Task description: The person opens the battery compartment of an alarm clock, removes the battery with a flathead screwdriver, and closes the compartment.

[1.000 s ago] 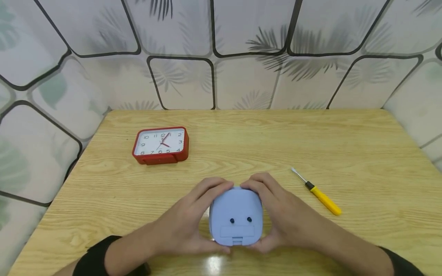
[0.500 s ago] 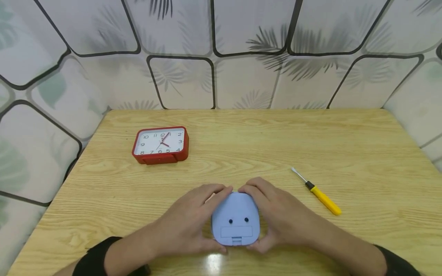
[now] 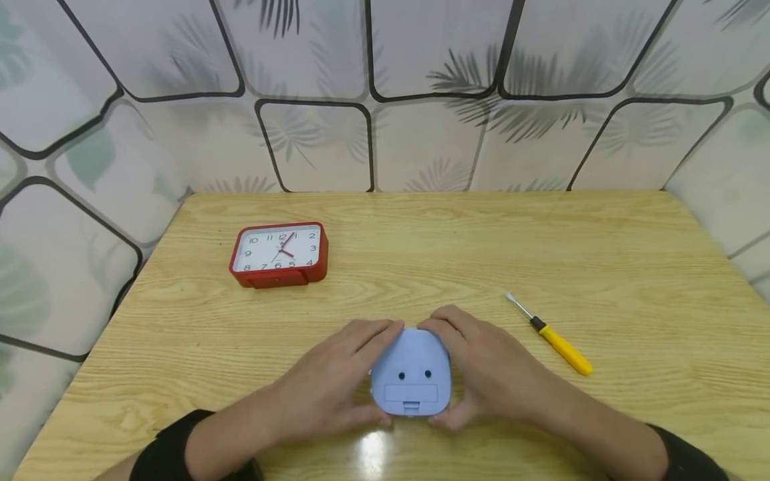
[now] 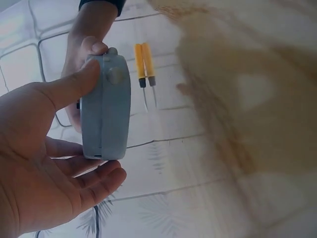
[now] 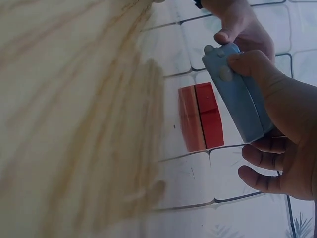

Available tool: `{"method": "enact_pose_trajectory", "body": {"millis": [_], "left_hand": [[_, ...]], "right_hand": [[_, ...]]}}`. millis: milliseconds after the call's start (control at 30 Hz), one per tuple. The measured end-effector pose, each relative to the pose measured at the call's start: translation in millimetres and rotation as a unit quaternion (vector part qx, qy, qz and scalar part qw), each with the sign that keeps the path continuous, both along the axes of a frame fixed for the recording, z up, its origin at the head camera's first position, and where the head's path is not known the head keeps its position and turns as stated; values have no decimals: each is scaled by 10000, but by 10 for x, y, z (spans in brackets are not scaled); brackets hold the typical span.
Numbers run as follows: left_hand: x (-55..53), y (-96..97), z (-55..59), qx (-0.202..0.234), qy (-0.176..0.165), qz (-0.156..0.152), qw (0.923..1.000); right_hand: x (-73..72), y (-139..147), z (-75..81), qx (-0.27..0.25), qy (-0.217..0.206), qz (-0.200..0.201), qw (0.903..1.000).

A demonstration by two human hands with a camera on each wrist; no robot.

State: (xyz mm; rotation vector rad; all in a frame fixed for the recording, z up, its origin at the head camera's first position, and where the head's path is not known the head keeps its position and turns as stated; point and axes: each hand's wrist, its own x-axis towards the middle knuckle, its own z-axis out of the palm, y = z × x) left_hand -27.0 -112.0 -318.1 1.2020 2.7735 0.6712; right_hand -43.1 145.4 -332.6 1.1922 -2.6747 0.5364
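Observation:
A light-blue alarm clock (image 3: 411,361) is held near the front of the table, its back facing up toward the head camera. Two black knobs and a battery cover (image 3: 412,393) show on that back; its face is hidden. My left hand (image 3: 333,377) grips the left side, thumb at the near edge and fingers along the far edge. From the other side my right hand (image 3: 493,374) holds it the same way. The left wrist view shows the clock (image 4: 105,109) edge-on, with small round bumps along its near edge. In the right wrist view the clock (image 5: 237,94) is tilted.
A red alarm clock (image 3: 279,255) lies face up at the back left of the wooden table (image 3: 451,240). On the right lies a flat-bladed screwdriver (image 3: 556,341) with a yellow handle. A patterned wall covering (image 3: 427,140) rises behind the table.
The blue clock has tilted a little in both hands and moved slightly away from the table's front edge. Both hands keep hold of it. The red clock and the screwdriver stay put.

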Motion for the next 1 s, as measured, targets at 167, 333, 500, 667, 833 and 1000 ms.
{"method": "enact_pose_trajectory", "body": {"millis": [167,333,500,667,833,1000], "left_hand": [[-8,-11,-9,-93,46,40,9999],[-20,-22,-9,-330,61,-8,9994],[-30,-33,-8,-599,105,-144,9980],[-41,-52,-22,-942,536,-459,9930],[-46,-61,-21,-1294,659,-709,9869],[-37,-75,-16,-1463,717,-889,9826]], "right_hand": [[-52,28,-26,2,140,-117,9998],[-96,57,-50,162,141,-263,9994],[-120,83,-47,273,-156,-503,9982],[-134,117,-31,459,-551,-765,9945],[-156,145,-31,562,-817,-984,9902],[-179,156,-33,665,-1088,-948,9873]]}}
